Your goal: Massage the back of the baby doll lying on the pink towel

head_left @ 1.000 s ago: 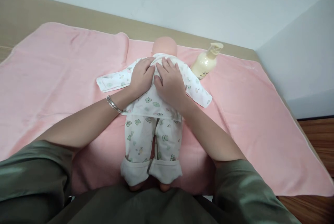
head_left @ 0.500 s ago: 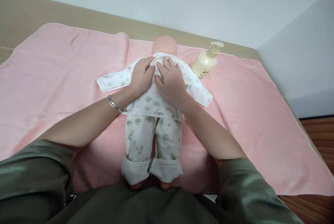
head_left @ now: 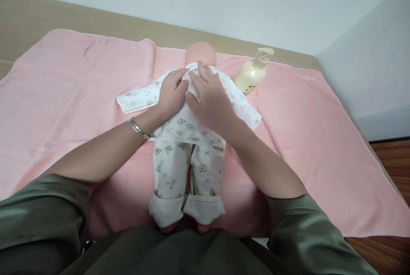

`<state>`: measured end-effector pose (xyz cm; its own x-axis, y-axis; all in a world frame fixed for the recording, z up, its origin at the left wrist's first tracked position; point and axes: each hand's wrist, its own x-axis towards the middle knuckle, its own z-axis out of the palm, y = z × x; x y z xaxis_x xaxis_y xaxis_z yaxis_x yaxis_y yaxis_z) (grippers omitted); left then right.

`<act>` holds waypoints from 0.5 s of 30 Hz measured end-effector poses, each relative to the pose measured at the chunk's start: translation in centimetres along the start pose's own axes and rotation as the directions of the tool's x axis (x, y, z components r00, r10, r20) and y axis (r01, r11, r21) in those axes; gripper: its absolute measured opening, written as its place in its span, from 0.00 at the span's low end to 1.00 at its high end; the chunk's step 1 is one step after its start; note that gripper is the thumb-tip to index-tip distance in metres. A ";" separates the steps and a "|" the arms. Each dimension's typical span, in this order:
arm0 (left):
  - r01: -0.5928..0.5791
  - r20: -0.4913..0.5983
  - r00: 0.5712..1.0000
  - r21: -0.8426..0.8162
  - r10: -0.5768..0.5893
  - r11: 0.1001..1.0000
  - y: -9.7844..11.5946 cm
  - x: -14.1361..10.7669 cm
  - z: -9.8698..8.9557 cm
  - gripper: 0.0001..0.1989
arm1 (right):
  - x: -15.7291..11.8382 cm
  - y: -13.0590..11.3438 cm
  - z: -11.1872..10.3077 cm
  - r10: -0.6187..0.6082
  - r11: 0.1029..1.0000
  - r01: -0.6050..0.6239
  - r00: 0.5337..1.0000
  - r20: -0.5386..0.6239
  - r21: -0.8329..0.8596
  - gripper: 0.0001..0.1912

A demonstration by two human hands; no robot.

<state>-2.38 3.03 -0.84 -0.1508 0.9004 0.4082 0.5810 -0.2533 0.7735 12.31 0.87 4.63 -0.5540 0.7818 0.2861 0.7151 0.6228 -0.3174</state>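
Note:
A baby doll lies face down, its bald head away from me and its feet toward me. It wears a white printed shirt and matching trousers with turned-up cuffs. My left hand rests on the left of the doll's upper back, its fingers laid out near the shoulder. Over the right side of the upper back is my right hand, fingers spread; it looks slightly lifted, though contact at the palm is hidden. Neither hand grips anything.
A pink blanket lies under the doll, covering most of the tan table. To the right of the doll's head stands a pale yellow pump bottle. White walls rise behind and at the right.
My right hand has risen a little from the doll's back and its fingers have moved toward the head. My left hand stays in place on the shirt.

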 end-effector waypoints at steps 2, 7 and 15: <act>0.000 -0.006 1.000 -0.003 0.000 1.000 0.0 0.0 0.0 0.16 | 0.1 0.1 -0.7 -0.004 1.000 0.003 0.997 -0.083 -0.009 0.28; 0.008 -0.003 1.000 0.012 -0.008 1.000 0.2 0.0 -0.1 0.19 | 0.7 1.1 1.5 0.063 0.996 -0.065 0.998 -0.029 -0.057 0.29; -0.013 0.031 0.999 0.035 0.012 0.999 -0.7 0.5 -0.9 0.20 | 1.5 2.0 -3.4 0.052 0.996 -0.048 0.998 -0.045 0.078 0.28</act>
<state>-3.63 3.36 -0.71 -0.1188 0.9080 0.4018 0.6104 -0.2524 0.7508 14.38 3.18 7.44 -0.4965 0.8108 0.3099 0.7054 0.5849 -0.4003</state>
